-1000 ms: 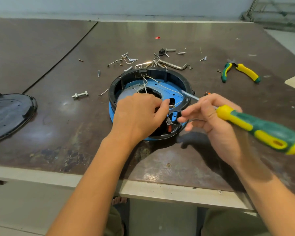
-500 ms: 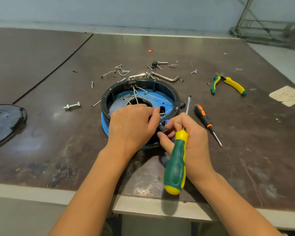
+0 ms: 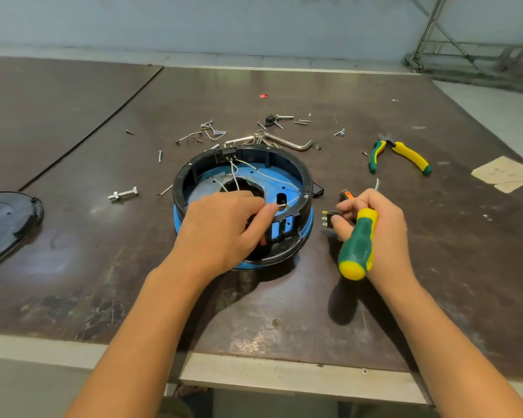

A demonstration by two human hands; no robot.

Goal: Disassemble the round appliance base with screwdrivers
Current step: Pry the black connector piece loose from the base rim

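The round appliance base (image 3: 296,173), a black ring over a blue plate with thin white wires inside, sits at the table's middle. My left hand (image 3: 224,227) rests on its near rim and pinches a white wire end inside it. My right hand (image 3: 375,227), just right of the base, grips a green-and-yellow screwdriver (image 3: 358,242) in its palm, shaft pointing away. Its fingertips also pinch a small black switch (image 3: 329,220) with brass pins, held clear of the base. An orange-handled screwdriver (image 3: 346,195) lies mostly hidden behind that hand.
Loose screws, bolts and a hex key (image 3: 290,143) lie scattered behind the base. Green-and-yellow pliers (image 3: 405,153) lie at the right, a bolt (image 3: 123,194) at the left. A black round cover (image 3: 6,218) sits at the far left. Cardboard scraps (image 3: 504,173) lie far right.
My right hand has pulled away to the right of the base, taking the small black switch out with it. The left hand stays on the base.
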